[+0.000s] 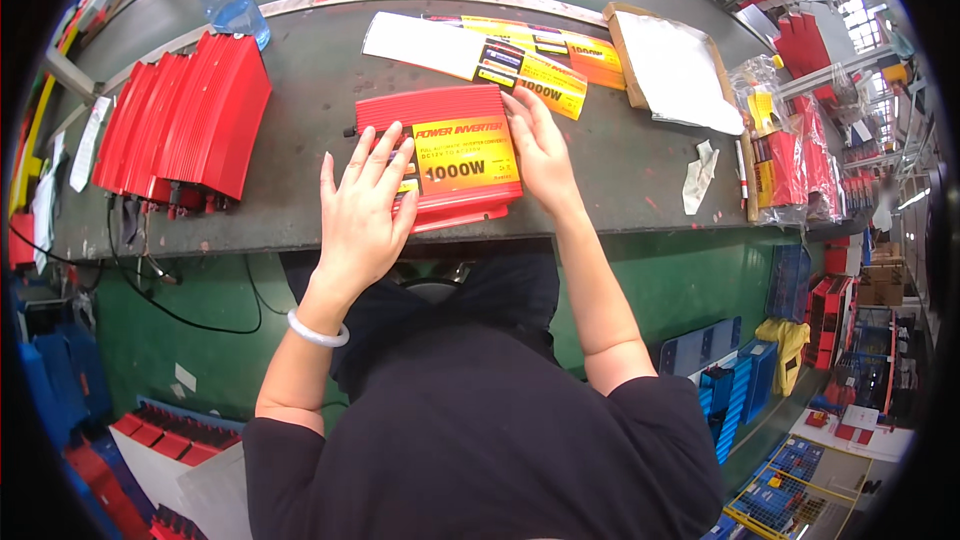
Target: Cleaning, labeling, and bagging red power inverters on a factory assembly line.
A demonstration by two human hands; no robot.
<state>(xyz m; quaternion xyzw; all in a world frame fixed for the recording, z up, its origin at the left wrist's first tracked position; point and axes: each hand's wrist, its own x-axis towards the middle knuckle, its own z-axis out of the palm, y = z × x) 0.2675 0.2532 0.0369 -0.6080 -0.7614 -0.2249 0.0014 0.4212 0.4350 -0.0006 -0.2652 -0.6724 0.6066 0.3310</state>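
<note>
A red power inverter (pixel 430 108) with ribbed sides lies flat on the dark workbench in front of me. A glossy yellow-and-orange label (pixel 465 162) covers much of its top face. My left hand (pixel 365 205) rests on the label's left part with its fingers spread. At the inverter's right end, my right hand (pixel 543 155) lies along the edge, fingers stretched out and touching the casing near its upper right corner. Just behind the inverter, several loose yellow labels (pixel 555 85) overlap beside a white strip (pixel 418 43).
Several red inverters (pixel 190 125) stand in a row at the left, with a water bottle (pixel 230 2) behind them. A shallow cardboard box (pixel 672 65) with white sheets sits at the back right. Crumpled paper (pixel 700 178), a marker (pixel 742 176) and plastic-bagged parts (pixel 780 165) lie right.
</note>
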